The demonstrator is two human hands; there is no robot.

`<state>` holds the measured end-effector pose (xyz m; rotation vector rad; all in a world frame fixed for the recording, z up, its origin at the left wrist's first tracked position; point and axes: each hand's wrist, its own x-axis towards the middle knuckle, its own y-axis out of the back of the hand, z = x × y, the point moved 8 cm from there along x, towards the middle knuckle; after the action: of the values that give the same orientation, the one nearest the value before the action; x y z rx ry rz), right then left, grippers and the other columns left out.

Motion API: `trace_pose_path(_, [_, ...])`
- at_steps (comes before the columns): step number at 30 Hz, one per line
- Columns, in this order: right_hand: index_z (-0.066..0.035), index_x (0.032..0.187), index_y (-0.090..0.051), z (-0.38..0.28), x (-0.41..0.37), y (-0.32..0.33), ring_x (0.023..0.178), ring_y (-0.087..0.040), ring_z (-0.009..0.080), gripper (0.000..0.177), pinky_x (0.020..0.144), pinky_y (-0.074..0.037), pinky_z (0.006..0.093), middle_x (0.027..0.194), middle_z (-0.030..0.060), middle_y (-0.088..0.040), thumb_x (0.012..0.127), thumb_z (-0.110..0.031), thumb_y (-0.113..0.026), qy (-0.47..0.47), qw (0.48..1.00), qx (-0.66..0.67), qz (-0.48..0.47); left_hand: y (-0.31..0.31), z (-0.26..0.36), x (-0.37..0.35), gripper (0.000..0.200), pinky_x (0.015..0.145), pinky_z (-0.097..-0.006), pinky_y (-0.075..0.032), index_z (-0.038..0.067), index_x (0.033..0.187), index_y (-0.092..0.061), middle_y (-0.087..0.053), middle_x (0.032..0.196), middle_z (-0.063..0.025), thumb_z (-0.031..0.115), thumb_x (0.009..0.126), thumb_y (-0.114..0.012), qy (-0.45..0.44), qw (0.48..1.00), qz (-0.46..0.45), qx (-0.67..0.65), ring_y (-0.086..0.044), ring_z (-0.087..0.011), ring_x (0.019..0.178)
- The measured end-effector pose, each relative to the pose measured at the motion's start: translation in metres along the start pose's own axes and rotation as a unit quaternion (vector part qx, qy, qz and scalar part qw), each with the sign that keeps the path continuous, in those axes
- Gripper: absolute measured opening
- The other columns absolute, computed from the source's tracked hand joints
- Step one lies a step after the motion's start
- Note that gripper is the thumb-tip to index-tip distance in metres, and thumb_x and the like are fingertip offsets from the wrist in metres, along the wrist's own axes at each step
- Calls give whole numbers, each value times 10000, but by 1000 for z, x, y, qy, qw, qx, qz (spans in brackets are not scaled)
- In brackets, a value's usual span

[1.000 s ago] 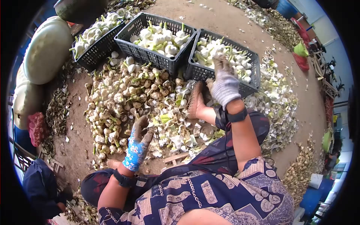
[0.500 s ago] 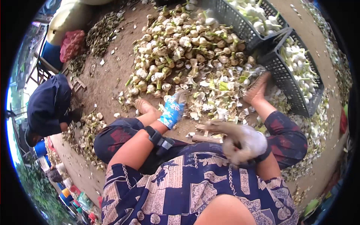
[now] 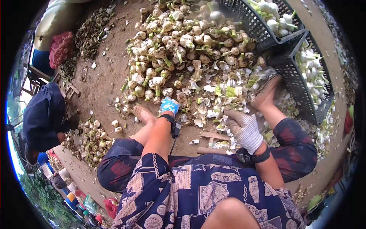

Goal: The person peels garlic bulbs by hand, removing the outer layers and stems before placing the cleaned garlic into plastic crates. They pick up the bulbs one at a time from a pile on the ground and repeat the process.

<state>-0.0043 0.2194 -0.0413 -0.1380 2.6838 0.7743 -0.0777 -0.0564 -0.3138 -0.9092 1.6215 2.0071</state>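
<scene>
My left hand (image 3: pixel 169 105), in a blue glove with white patterning, reaches down at the near edge of a heap of garlic bulbs (image 3: pixel 187 40). Its fingertips are hidden beneath the back of the hand, close to a few loose bulbs. My right hand (image 3: pixel 245 131) wears a pale, dirt-stained work glove and hovers over the near side of the scattered garlic peelings (image 3: pixel 219 91). Its fingers are curled together; whatever they hold, if anything, does not show. A low wooden frame (image 3: pixel 215 135) lies on the ground between my legs.
Two dark plastic crates stand at the right, one crate (image 3: pixel 301 86) and a farther crate (image 3: pixel 263 34), both holding trimmed white garlic. A red mesh sack (image 3: pixel 61 49) lies at the left. Another person (image 3: pixel 44 118) bends beside a smaller garlic pile (image 3: pixel 91 143). My bare feet flank the peelings.
My left hand has moved forward to the edge of the garlic heap. My right hand, blurred near my lap before, has moved forward over the peelings. The view has shifted slightly.
</scene>
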Motion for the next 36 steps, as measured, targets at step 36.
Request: trace_pose_path(36, [-16,942,-639,-61,-23,42,616,-611,189,243,545,-464,302,730,121,-643,891,-248,-588,83,974,153,147,224,185,-318,810,926,-460,-387,28,1361,-317,-453,1209,-243,173,681,-731,-641,737,194,-87,-472,-415,1082])
